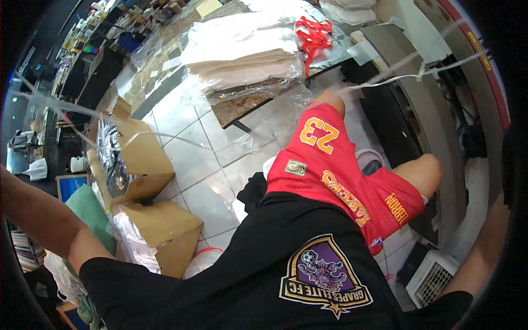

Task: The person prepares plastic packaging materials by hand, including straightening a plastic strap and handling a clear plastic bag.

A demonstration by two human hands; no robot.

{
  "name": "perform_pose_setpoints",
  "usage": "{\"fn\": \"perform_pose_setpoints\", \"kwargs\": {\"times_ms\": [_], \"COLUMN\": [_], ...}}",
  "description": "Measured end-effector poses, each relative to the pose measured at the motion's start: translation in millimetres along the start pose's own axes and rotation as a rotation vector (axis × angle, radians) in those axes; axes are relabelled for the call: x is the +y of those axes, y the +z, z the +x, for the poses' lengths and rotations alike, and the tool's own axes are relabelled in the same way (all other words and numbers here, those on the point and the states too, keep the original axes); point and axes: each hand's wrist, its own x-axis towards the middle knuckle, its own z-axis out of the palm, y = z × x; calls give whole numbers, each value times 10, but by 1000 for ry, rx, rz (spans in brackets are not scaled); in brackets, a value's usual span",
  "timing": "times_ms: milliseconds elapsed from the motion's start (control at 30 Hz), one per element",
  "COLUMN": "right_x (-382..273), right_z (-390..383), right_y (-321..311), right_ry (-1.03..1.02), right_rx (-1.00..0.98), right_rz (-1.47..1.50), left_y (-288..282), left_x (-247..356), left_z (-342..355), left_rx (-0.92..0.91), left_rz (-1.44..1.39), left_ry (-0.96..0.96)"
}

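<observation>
My left forearm (41, 220) reaches out past the left edge, so my left hand is out of sight. On the other side my right forearm (484, 256) runs up into the dark right rim, and that hand does not show either. Thin whitish plastic strips (396, 78) stretch in the air across the upper part of the head view, one end toward each side. Whether either hand holds them is hidden. Ahead of me a thick stack of white sheets or bags (242, 47) lies on a table, with a tangle of red straps (313, 38) beside it.
Open cardboard boxes (146, 159) with plastic-wrapped contents stand on the tiled floor (201, 190) to my left. A green bundle (91, 214) lies beside them. Clear plastic film (286, 102) hangs off the table's front edge. Grey boards (418, 99) and a white grille box (432, 280) are at right.
</observation>
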Motion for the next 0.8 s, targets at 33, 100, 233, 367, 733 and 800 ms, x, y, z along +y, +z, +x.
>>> {"fn": "perform_pose_setpoints", "kwargs": {"times_ms": [33, 100, 233, 367, 733, 800], "right_x": [-41, -122, -334, -356, -742, -779], "right_z": [80, 195, 310, 716, 971, 976], "right_y": [138, 391, 707, 1175, 1629, 1688], "right_ry": [-15, -46, -77, -315, -472, -471], "right_rx": [-44, -125, -226, -341, -490, -513], "right_rz": [39, 91, 141, 274, 316, 314], "left_y": [47, 69, -85, -474, -641, -605], "left_x": [-80, -192, -201, -421, -853, -917], "left_z": [-24, -31, 108, -530, -821, -876], "left_rx": [7, 47, 126, 233, 296, 281], "left_rz": [-29, -86, -149, -102, -164, -197], "left_ry": [-19, -40, -2, -150, -256, -269]}}
